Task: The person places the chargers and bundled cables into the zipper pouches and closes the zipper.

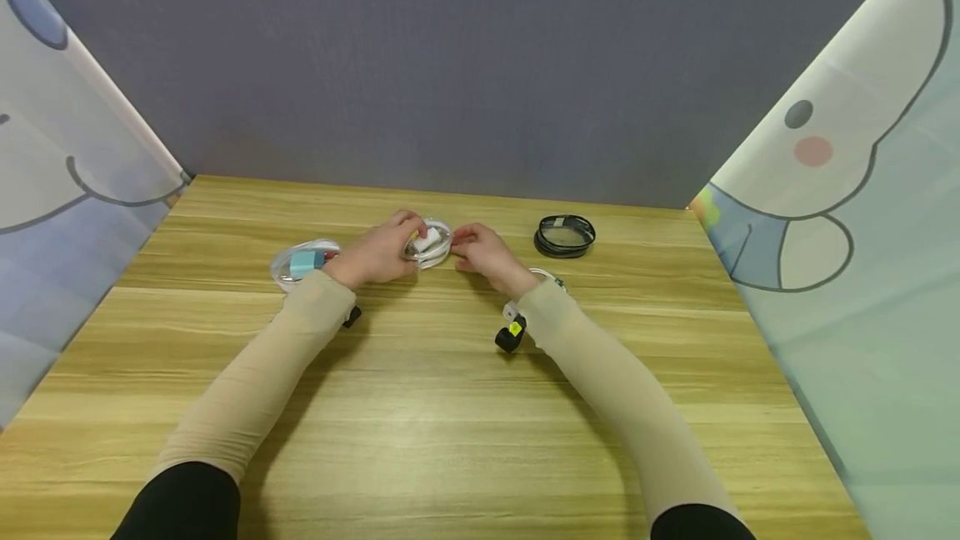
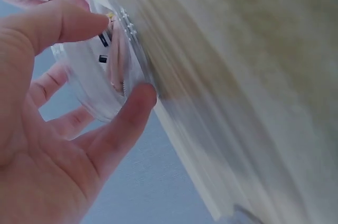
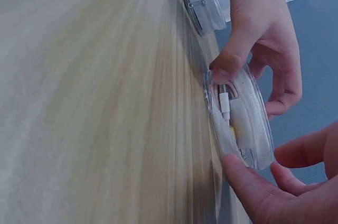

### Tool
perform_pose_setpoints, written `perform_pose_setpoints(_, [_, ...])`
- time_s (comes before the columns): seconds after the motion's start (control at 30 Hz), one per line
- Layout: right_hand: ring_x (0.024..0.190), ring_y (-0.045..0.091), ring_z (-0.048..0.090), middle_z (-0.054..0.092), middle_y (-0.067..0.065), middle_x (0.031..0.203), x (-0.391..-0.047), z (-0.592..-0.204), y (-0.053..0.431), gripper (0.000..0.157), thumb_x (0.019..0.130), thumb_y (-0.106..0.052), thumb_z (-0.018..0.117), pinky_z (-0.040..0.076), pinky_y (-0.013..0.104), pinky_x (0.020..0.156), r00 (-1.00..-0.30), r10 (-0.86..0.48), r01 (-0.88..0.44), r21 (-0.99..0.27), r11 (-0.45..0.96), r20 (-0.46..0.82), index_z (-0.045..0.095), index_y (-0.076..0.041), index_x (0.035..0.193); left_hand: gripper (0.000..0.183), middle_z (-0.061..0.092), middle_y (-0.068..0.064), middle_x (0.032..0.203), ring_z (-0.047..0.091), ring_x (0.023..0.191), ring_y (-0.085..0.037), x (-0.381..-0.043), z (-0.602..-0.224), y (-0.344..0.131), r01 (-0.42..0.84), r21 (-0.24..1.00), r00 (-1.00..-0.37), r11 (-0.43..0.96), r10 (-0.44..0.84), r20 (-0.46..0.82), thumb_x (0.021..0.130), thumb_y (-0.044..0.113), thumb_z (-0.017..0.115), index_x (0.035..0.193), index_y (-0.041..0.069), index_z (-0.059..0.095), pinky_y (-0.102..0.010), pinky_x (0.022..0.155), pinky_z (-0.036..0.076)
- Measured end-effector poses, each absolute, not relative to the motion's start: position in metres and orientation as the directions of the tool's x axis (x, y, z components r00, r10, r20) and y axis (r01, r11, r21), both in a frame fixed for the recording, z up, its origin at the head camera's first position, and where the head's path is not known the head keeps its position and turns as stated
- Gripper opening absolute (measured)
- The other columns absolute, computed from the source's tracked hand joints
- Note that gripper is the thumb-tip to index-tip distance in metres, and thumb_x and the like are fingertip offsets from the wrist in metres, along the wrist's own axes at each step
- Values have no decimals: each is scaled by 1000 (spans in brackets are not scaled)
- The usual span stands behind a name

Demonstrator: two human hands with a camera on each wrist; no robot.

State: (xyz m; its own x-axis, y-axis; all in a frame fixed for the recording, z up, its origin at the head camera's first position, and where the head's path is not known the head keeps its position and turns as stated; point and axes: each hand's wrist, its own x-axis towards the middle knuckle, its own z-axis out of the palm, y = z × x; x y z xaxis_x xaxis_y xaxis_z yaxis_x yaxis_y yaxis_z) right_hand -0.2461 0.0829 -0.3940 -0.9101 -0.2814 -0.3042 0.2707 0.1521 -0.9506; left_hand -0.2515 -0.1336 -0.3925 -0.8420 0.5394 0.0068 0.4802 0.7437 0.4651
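A clear round pouch [image 1: 437, 256] with a coiled white cable lies between both hands near the back of the table. In the right wrist view, a white plug [image 3: 224, 105] shows inside it. My left hand [image 1: 382, 252] grips the pouch from the left, thumb on its face and fingers around its edge. From the other side my right hand [image 1: 489, 257] holds the edge, its thumb and forefinger on opposite faces in the right wrist view. Beside the left wrist lies another clear pouch [image 1: 281, 265] with a light blue piece [image 1: 303, 263] in it.
A coiled black cable [image 1: 565, 251] sits at the back right. Partly hidden by the right forearm is a thin white cord [image 1: 543, 272]. A grey panel [image 1: 450, 65] rises behind the wooden table [image 1: 420, 440], with printed panels on both sides.
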Motion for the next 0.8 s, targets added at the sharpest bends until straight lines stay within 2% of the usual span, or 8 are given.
perform_pose_setpoints(0.17, [111,29,62,61,18,122,-244,-395,86,25,101,1,52,55,34,88,-901,-316,216,-938,269,-298,59,6,124,39,40,-10,143,56,85,-27,-251,-388,-136,481,439,-845,759,535,0,87,7,69,121,13,51,-43,76,48])
perform_pose_setpoints(0.3, [92,23,63,66,14,117,-243,-394,86,30,99,-3,55,55,29,76,-887,-385,53,-884,464,-255,64,0,127,37,41,-11,141,56,83,-25,-252,-388,-137,498,425,-838,756,546,11,89,3,67,121,12,51,-42,75,48])
perform_pose_setpoints(0.4, [81,18,59,66,11,114,-244,-394,83,31,100,-7,56,50,27,67,-860,-448,-62,-822,566,-244,65,-2,129,35,43,-11,138,57,83,-26,-251,-388,-137,512,416,-835,752,550,34,90,3,68,120,11,51,-42,75,50])
perform_pose_setpoints(0.57, [73,16,55,64,11,104,-246,-394,78,32,98,-3,55,46,24,62,-817,-509,-105,-797,594,-272,61,2,129,34,45,-10,136,59,88,-28,-251,-389,-137,522,408,-832,749,552,50,91,1,68,119,12,52,-44,78,51])
perform_pose_setpoints(0.8, [75,15,57,64,7,96,-249,-394,77,30,92,0,58,49,25,64,-823,-498,-136,-757,639,-272,63,0,122,33,44,-10,136,58,91,-28,-252,-388,-138,523,407,-829,749,559,35,92,-1,65,120,11,51,-45,80,51])
